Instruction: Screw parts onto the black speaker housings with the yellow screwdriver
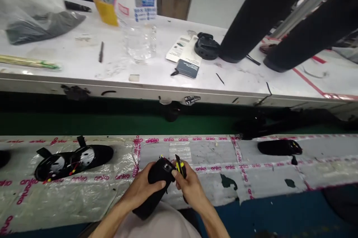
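In the head view, my left hand (pixel 140 189) is wrapped round a long black fabric-covered piece (pixel 151 202), which slants up and away from my lap. A small opening and a bit of yellow show at its top end. My right hand (pixel 190 184) grips a yellow-and-black utility knife (pixel 179 165), its tip pointing up beside that top end. The right thumb presses against the edge of the black piece. Whether the blade touches the fabric I cannot tell.
A black open piece with wires (pixel 65 161) lies on the bench at left; another black piece (pixel 276 147) lies at right. The white shelf (pixel 112 66) ahead carries a clear bottle (pixel 140 40), yellow tape (pixel 104 9), a card (pixel 187 68) and tall black columns (pixel 251 18).
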### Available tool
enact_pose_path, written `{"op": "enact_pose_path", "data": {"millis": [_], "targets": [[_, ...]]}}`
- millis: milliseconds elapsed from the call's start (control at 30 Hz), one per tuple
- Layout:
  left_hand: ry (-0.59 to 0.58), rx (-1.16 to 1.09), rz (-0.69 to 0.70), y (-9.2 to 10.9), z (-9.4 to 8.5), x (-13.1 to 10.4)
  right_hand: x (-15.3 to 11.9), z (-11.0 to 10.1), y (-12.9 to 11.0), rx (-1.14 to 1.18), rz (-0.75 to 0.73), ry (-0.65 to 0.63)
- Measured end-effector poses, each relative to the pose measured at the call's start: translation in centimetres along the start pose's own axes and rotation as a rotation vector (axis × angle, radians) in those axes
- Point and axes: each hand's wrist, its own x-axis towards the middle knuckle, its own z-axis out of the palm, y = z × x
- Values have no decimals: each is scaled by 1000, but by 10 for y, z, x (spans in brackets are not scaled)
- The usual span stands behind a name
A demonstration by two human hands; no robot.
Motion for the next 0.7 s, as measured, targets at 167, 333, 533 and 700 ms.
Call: {"op": "enact_pose_path", "data": {"millis": [167, 333, 533, 700], "targets": [[83, 246, -18, -40, 21, 26, -16, 25, 39, -308, 70, 174], [195, 459, 43, -63, 39, 34, -24, 47, 65, -577, 156, 105], [189, 574, 86, -66, 39, 34, -16, 55, 68, -747, 168, 17], [181, 606, 80, -61, 39, 34, -9, 55, 63, -825, 159, -33]]}}
